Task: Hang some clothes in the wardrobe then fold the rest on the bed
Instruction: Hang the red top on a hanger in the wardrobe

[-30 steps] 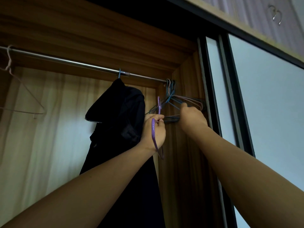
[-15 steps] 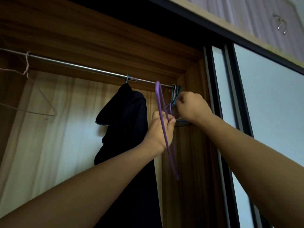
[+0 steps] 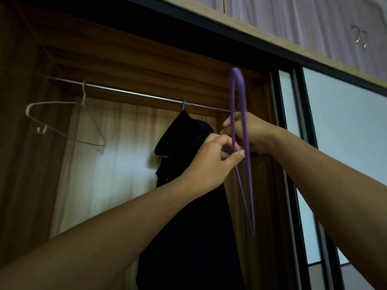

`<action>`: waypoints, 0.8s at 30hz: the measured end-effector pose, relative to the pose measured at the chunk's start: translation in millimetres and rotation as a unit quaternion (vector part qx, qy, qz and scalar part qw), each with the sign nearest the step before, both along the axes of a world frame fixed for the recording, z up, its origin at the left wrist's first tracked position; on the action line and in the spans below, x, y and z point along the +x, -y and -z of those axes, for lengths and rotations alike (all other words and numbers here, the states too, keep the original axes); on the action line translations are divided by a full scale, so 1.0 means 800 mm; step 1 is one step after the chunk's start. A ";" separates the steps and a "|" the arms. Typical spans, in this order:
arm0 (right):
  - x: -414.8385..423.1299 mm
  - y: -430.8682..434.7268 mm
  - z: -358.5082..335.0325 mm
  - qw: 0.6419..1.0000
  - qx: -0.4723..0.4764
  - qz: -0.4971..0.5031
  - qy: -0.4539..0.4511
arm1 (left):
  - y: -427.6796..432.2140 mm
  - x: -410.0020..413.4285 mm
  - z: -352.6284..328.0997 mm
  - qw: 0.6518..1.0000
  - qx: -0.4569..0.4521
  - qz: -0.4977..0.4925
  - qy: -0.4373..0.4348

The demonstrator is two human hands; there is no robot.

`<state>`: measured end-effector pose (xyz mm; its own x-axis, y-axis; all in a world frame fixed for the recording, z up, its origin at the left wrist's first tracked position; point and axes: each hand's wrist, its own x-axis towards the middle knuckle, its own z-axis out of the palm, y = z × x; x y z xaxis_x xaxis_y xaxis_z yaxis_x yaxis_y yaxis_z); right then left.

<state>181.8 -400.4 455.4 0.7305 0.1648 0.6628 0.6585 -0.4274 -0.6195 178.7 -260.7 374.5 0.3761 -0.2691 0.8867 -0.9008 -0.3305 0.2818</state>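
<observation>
1. Wardrobe rail [image 3: 125, 93], upper middle, carries a black coat [image 3: 188, 206].
2. Purple hanger [image 3: 244, 101] is now lifted free, centre right (ready for a garment); left hand [image 3: 211, 164] pinches it.
3. Right hand [image 3: 255, 132] grips the remaining hangers [image 3: 252, 152].

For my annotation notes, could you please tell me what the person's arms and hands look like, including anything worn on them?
Both arms are bare as far as the frame shows: no sleeve reaches the left arm or the right arm. The left hand and the right hand are ungloved, with no watch, bracelet or ring visible on the sides that show.
</observation>
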 end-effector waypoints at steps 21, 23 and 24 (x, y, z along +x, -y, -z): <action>-0.100 -0.236 0.140 0.933 -0.121 -0.268 -0.208 | -0.281 -0.120 0.160 0.941 0.189 -0.139 -0.245; -0.090 -0.245 0.164 0.929 -0.143 -0.269 -0.210 | -0.294 -0.122 0.178 0.915 0.199 -0.130 -0.326; -0.085 -0.249 0.177 0.927 -0.148 -0.272 -0.212 | -0.298 -0.124 0.187 0.902 0.183 -0.115 -0.374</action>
<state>114.1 -201.0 314.1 0.6707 0.7137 0.2021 0.5503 -0.2960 -0.7808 79.8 -22.1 225.1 0.9157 -0.3307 0.2284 -0.3990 -0.6790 0.6163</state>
